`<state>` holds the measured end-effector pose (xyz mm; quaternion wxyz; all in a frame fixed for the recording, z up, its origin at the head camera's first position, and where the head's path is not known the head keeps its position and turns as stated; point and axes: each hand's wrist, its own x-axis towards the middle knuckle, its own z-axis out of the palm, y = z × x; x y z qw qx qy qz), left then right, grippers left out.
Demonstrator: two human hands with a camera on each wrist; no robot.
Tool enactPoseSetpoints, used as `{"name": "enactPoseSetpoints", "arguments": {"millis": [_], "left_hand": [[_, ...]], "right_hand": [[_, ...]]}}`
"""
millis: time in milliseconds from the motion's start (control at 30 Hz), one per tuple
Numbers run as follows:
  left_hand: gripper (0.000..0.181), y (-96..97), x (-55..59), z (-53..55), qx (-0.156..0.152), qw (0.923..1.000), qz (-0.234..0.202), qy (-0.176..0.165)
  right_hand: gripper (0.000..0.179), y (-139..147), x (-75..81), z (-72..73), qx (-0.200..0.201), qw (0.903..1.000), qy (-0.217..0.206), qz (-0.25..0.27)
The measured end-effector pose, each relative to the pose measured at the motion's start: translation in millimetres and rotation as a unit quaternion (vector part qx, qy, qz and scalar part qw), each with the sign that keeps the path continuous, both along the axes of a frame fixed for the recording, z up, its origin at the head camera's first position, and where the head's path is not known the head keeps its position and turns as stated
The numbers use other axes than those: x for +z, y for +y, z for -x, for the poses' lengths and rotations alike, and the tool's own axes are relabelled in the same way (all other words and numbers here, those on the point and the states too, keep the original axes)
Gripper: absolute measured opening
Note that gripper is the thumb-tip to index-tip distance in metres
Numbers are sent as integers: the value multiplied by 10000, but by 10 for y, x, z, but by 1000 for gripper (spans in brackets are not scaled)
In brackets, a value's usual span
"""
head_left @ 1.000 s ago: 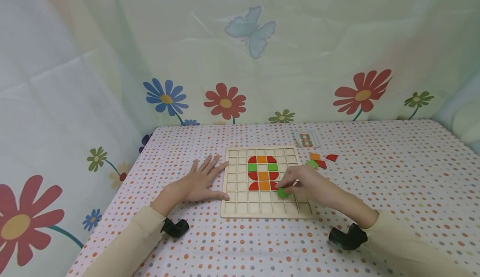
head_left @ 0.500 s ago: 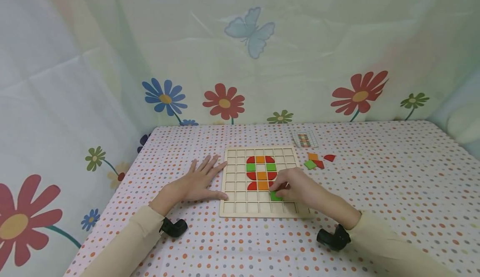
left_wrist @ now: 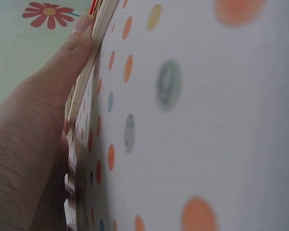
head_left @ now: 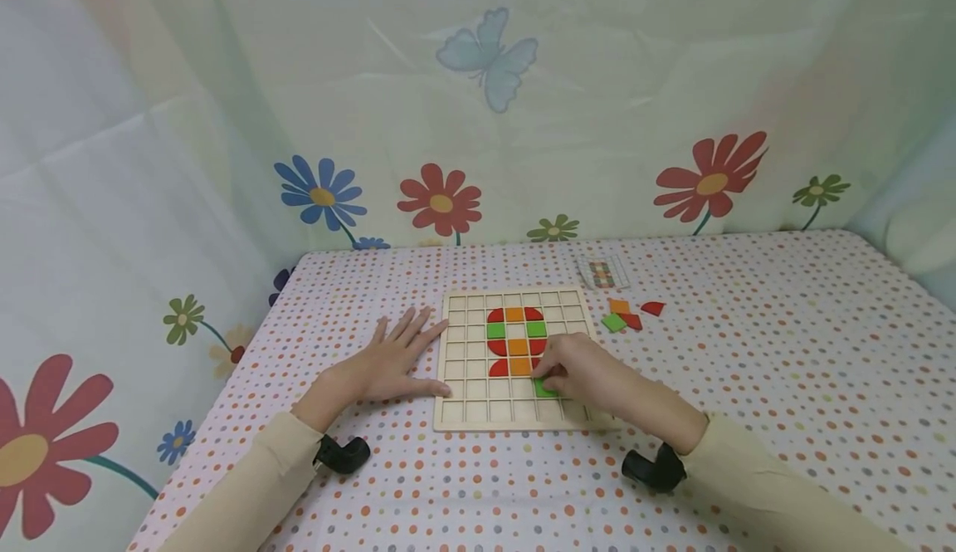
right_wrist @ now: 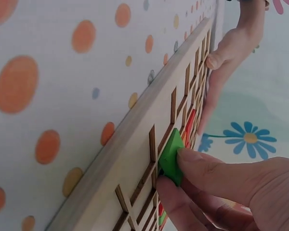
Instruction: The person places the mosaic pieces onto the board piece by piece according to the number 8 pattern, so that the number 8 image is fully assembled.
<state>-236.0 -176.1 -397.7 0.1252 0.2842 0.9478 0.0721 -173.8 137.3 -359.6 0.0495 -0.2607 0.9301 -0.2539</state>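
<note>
A wooden grid board (head_left: 476, 412) lies on the table, with red, orange and green tiles set in its middle cells. My right hand (head_left: 586, 369) pinches a green square tile (head_left: 546, 388) between thumb and fingers, over a cell just below the red and orange row. In the right wrist view this green tile (right_wrist: 171, 158) sits tilted against the grid ribs. My left hand (head_left: 388, 367) lies flat with fingers spread, its thumb and index fingertip touching the board's left edge. The right hand covers part of the board's lower right.
Right of the board lie loose tiles: an orange square (head_left: 619, 306), a green square (head_left: 614, 323) and red quarter-round pieces (head_left: 653, 309). A pattern card (head_left: 602, 272) lies behind them. The dotted tablecloth (head_left: 448, 494) ends at a flowered curtain (head_left: 597, 120).
My right hand has moved left with the green tile, bringing it over a cell below the red and orange row. The left hand has stayed at the board's edge.
</note>
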Motion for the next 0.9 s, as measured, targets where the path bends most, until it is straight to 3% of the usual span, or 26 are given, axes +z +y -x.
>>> {"name": "enactPoseSetpoints", "arguments": {"millis": [533, 767, 900], "left_hand": [[109, -20, -1, 6, -63, 9999, -105, -13], [105, -4, 22, -9, -74, 9999, -153, -9], [105, 1, 25, -8, -67, 9999, -129, -28]], "right_hand": [[15, -50, -19, -100, -282, 9994, 176, -103], [12, 5, -81, -92, -23, 9987, 504, 35], [12, 90, -83, -72, 154, 9993, 249, 238]]}}
